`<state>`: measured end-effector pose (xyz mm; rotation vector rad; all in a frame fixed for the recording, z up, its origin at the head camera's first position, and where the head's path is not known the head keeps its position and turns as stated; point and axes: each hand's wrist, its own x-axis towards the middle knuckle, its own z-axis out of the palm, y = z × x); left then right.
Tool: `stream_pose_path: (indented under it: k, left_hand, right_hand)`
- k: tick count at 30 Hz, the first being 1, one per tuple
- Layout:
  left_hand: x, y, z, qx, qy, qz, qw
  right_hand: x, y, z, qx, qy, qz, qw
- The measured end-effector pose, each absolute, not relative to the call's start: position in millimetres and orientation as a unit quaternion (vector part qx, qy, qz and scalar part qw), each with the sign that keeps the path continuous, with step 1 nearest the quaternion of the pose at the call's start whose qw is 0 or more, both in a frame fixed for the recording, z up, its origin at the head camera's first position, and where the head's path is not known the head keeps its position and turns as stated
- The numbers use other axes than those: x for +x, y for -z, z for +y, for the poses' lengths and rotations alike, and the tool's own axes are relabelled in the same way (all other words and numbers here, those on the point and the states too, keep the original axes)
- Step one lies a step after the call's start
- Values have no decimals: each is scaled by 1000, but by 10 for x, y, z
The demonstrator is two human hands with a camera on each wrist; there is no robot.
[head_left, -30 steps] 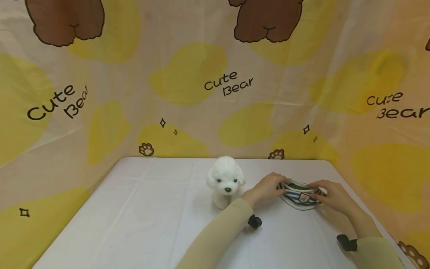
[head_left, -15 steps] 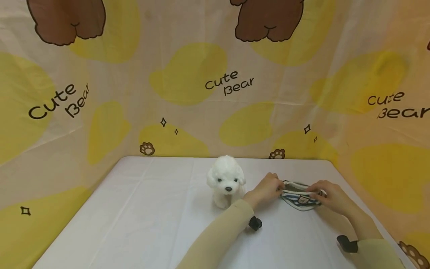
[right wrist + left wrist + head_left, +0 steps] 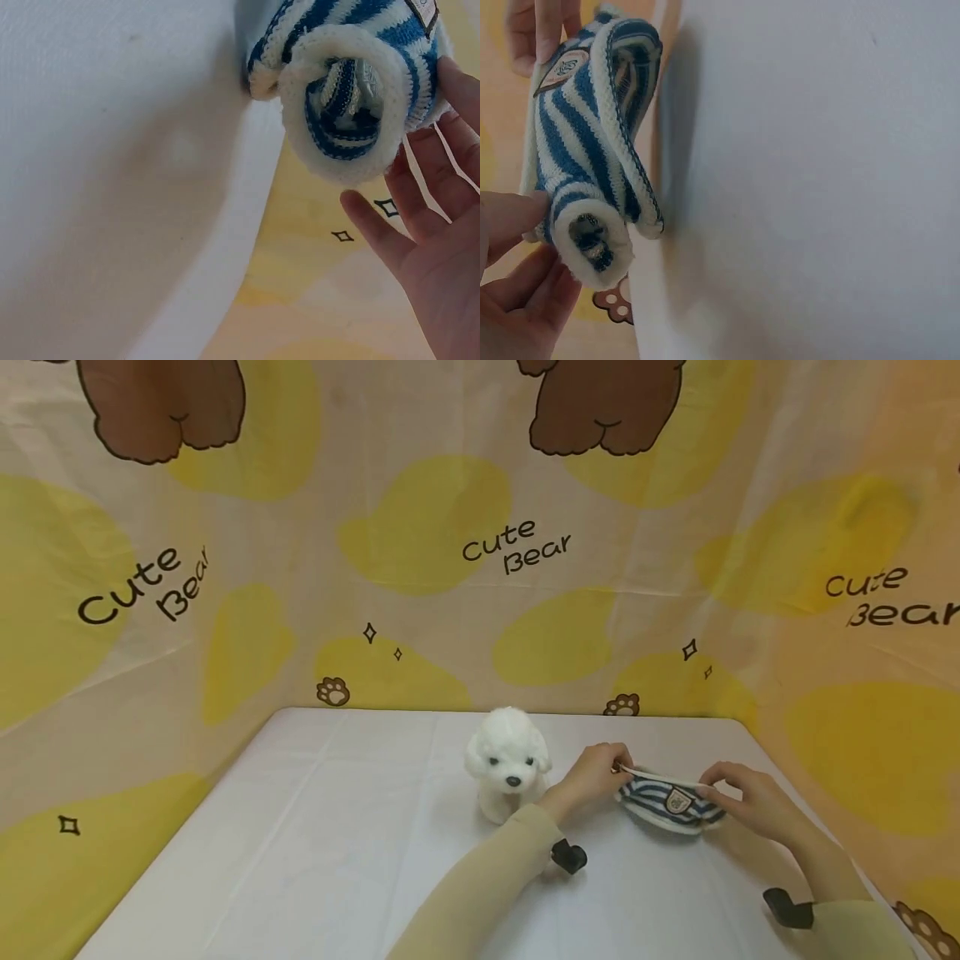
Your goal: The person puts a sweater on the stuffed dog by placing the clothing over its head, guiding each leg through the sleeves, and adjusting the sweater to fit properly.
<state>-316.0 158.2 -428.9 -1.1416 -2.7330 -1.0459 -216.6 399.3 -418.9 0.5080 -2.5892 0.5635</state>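
Observation:
A small knitted sweater (image 3: 651, 800) with blue and white stripes, white trim and a badge is stretched between both hands over the right part of the table. My left hand (image 3: 598, 770) pinches its left upper corner between thumb and fingers. At the opposite corner my right hand (image 3: 752, 795) pinches the edge. In the left wrist view a short sleeve with a fluffy white cuff (image 3: 571, 259) sits beside my left fingers. Another open cuff (image 3: 341, 171) faces the right wrist camera, near my right fingers. A white plush dog (image 3: 510, 760) stands left of the sweater, facing forward.
The white table (image 3: 337, 827) ends at a rounded edge against a yellow and beige bear-print cloth (image 3: 420, 543). Beige sleeves (image 3: 480, 885) cover the forearms, and black wrist-worn devices (image 3: 570, 857) hang under the wrists.
The sweater's opening, which gaped upward before, is now pulled nearly straight and its badge side faces forward. My hands have spread slightly apart. The plush dog stays in place.

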Motion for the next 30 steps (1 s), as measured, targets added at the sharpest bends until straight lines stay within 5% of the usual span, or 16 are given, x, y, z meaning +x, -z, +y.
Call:
stream_pose_path:
  k: [14,30]
  left_hand:
    - [-2964,3952,1446,-335,387,-859,25]
    - [-2720,3271,1116,-333,457,-822,71]
  right_hand:
    - [-2103,3908,3965,183,-344,-908,153]
    - [-2149,3408,3735,204,-356,-890,201]
